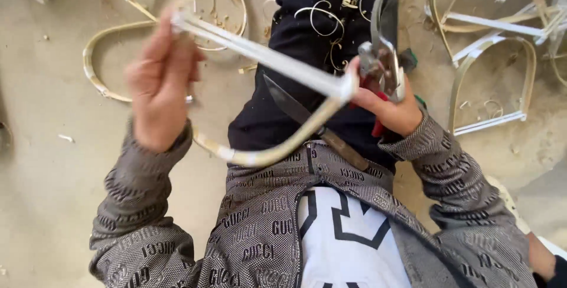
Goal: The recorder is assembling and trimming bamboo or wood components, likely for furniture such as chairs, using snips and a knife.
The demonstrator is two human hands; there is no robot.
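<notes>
Knife (307, 120) rests across your lap, just under the frame (266, 64). Your left hand (156, 87) clenches the frame's far corner, holding it level. Your right hand (390, 108) grips pliers (383, 58) at the near corner, seemingly to work that joint. Beyond: finished frames (490, 81) on the floor (47, 164).
</notes>
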